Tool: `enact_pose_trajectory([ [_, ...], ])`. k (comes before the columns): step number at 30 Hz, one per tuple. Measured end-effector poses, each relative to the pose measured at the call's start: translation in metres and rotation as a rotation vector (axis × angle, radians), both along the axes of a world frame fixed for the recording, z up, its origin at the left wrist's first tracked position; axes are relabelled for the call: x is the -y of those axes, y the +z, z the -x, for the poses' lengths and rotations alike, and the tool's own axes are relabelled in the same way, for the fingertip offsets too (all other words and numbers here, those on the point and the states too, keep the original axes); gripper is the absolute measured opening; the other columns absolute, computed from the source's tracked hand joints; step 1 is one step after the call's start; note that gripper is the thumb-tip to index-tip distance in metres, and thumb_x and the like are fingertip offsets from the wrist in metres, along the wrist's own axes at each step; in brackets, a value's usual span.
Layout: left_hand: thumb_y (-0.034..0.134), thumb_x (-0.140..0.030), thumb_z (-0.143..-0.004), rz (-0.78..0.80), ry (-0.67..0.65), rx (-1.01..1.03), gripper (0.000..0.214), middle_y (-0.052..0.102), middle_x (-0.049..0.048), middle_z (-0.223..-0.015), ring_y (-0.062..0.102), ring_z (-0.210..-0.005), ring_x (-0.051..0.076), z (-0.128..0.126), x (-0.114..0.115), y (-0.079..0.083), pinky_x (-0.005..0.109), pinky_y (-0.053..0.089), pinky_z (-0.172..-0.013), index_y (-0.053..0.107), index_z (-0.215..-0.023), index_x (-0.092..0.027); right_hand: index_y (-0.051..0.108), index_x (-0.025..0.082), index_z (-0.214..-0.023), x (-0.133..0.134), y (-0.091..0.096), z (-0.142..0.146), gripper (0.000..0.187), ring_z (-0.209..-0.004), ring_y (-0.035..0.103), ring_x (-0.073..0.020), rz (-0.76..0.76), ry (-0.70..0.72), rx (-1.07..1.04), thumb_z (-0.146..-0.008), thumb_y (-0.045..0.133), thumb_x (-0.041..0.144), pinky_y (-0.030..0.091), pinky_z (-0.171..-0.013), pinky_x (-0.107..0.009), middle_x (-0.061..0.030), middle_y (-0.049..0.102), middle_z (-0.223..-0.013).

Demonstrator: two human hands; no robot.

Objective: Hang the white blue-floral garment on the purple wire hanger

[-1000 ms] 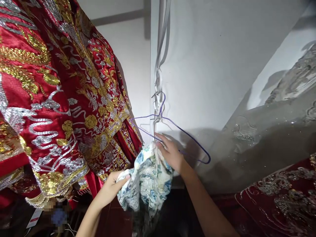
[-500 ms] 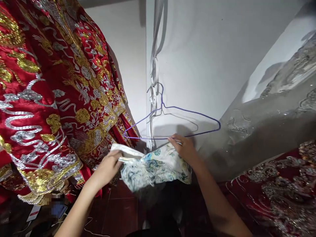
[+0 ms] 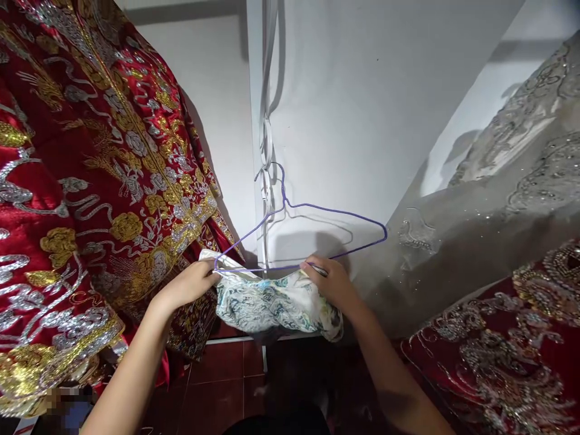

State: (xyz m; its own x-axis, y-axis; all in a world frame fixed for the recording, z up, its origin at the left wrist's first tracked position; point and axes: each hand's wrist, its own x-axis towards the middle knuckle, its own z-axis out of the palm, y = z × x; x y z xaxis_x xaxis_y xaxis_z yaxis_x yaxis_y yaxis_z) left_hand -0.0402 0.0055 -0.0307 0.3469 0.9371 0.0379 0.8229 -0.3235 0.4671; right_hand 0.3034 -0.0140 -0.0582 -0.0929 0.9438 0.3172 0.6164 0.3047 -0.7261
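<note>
A purple wire hanger (image 3: 317, 208) hangs by its hook from a white cord (image 3: 267, 121) on the wall corner. Below its bottom wire I hold a white garment with a blue-green flower print (image 3: 272, 305), stretched between both hands. My left hand (image 3: 188, 284) pinches the cloth's left end at the hanger's left tip. My right hand (image 3: 328, 281) grips the cloth's right end and touches the bottom wire near its middle. The garment sags between the hands.
A red robe with heavy gold and silver embroidery (image 3: 90, 181) hangs close on the left. A grey sheer beaded cloth (image 3: 489, 199) and another red embroidered piece (image 3: 498, 338) fill the right. White wall (image 3: 362, 90) behind; dark red floor tiles (image 3: 217, 380) below.
The hanger has swung level from a tilted position. My hands moved apart and up, spreading the bunched garment out under the hanger's bottom wire.
</note>
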Motion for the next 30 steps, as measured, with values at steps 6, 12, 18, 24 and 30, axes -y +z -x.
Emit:
enact_pose_trajectory([
  [6,0.056,-0.030,-0.088,-0.116,-0.140,-0.019,0.027,0.065,0.0100,-0.122,0.057,-0.122,0.030,0.010,0.006,0.019,0.044,0.041,-0.109,0.068,-0.109,-0.021,0.062,0.021,-0.080,-0.012,-0.008,0.000,0.029,-0.076,0.058,-0.0188,-0.003,0.084,-0.046,-0.095,0.052,0.043,0.039,-0.069,-0.028,-0.0002,0.063,-0.075],
  [12,0.053,-0.039,-0.094,-0.126,-0.054,-0.041,0.023,0.062,0.0120,-0.129,0.052,-0.129,0.032,0.012,0.026,0.009,0.047,0.040,-0.111,0.066,-0.102,-0.021,0.059,0.020,-0.078,-0.029,-0.023,-0.004,0.030,-0.073,0.055,-0.0181,-0.046,0.164,-0.149,-0.096,0.051,0.043,0.040,-0.068,-0.028,-0.0011,0.058,-0.073],
  [18,0.050,-0.035,-0.097,-0.426,0.037,0.146,0.016,0.062,0.0084,-0.125,0.054,-0.126,0.028,-0.043,0.020,0.022,0.043,0.042,-0.107,0.061,-0.100,-0.023,0.054,0.020,-0.074,-0.031,-0.033,0.019,0.032,-0.067,0.052,-0.0158,-0.033,0.222,-0.228,-0.097,0.051,0.042,0.039,-0.065,-0.027,0.0007,0.052,-0.067],
  [24,0.045,-0.027,-0.100,-0.601,0.179,0.335,0.031,0.066,0.0066,-0.120,0.062,-0.109,0.022,-0.086,-0.011,0.027,0.037,0.049,-0.094,0.055,-0.129,-0.024,0.064,0.023,-0.108,-0.016,-0.026,0.018,0.022,-0.073,0.057,-0.0165,0.064,0.340,-0.268,-0.091,0.061,0.037,0.046,-0.071,-0.028,0.0009,0.058,-0.076],
  [30,0.040,-0.016,-0.099,-0.631,0.110,0.205,0.029,0.066,0.0076,-0.107,0.058,-0.100,0.024,-0.066,-0.024,0.025,0.039,0.047,-0.088,0.062,-0.116,-0.020,0.048,0.029,-0.142,0.029,0.016,-0.032,0.060,-0.078,0.060,-0.0170,-0.136,0.161,-0.139,-0.084,0.063,0.020,0.053,-0.074,-0.029,-0.0031,0.061,-0.094],
])
